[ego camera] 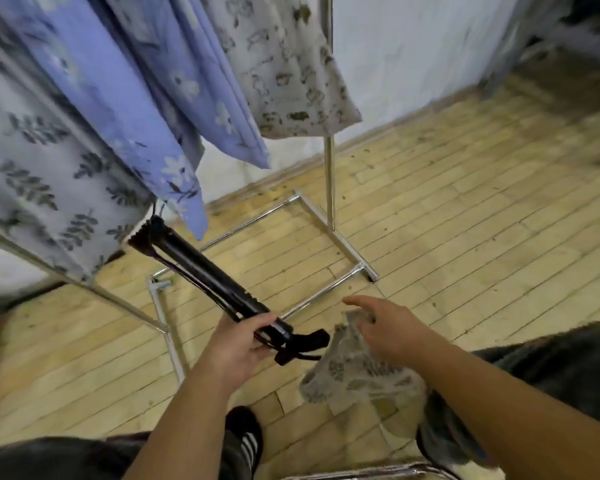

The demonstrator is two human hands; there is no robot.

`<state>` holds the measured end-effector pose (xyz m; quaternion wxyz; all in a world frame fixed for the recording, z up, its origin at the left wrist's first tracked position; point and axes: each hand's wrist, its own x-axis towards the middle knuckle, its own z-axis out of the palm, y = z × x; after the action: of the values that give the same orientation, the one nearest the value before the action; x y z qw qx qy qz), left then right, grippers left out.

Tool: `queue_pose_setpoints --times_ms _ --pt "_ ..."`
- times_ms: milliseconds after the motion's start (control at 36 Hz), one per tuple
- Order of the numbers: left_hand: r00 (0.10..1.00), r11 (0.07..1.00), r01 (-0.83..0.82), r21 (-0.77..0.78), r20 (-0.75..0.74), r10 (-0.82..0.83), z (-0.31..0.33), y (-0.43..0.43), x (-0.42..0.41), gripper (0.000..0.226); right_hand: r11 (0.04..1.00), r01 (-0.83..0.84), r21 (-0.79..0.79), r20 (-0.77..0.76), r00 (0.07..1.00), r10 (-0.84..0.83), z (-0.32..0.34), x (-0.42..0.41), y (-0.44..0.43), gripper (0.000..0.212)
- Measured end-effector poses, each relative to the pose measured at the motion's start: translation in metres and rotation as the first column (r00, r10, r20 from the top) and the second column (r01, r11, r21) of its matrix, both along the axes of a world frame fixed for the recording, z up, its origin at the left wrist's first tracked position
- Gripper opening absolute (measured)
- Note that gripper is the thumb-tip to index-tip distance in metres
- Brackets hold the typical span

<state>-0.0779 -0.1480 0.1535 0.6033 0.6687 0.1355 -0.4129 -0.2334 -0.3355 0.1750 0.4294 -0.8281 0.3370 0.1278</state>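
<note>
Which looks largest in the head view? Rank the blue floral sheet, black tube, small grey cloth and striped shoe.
1. blue floral sheet
2. black tube
3. small grey cloth, near the tube's size; closeness makes that unsure
4. striped shoe, partly hidden

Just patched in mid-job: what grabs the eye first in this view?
The long black tube with dangling straps stands out most, slanting from the left hand at lower centre up toward the hanging fabrics. A blue floral cloth draped on the chrome metal rack fills the upper left. At lower right, the right hand holds a grey leaf-patterned cloth.
</note>
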Motion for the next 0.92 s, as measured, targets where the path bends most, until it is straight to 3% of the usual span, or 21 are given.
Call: queue_pose_setpoints --times_ms 83,194,278,611,806,917 --pt "0.999 0.999 -0.036 -0.040 -0.004 0.036 0.019 0.009 -0.012 0.051 0.998 -0.049 -0.041 0.004 0.999 0.049 0.014 -0.013 -0.002 0.046" --pt "0.999 0.995 -0.050 -0.088 -0.012 0.049 0.040 0.019 -0.043 0.058 0.987 -0.159 -0.012 -0.005 0.987 0.159 0.031 -0.038 0.007 0.073" --pt "0.997 0.989 -0.080 -0.123 0.003 0.081 0.043 0.025 -0.061 0.074 0.980 -0.200 -0.001 -0.020 0.980 0.200 0.036 -0.053 0.015 0.080" --pt "0.886 0.884 -0.460 -0.085 0.017 0.463 0.022 0.054 -0.071 0.069 0.992 -0.028 -0.123 -0.005 1.000 0.027 0.016 -0.077 0.011 0.062" --pt "0.941 0.924 -0.330 -0.194 0.004 0.338 0.029 0.046 -0.080 0.057 0.988 -0.071 -0.139 -0.040 0.997 0.066 0.009 -0.074 0.014 0.068" --pt "0.974 0.940 -0.218 -0.262 0.003 0.227 0.034 0.042 -0.082 0.055 0.987 -0.110 -0.120 -0.017 0.994 0.109 0.009 -0.071 0.017 0.088"
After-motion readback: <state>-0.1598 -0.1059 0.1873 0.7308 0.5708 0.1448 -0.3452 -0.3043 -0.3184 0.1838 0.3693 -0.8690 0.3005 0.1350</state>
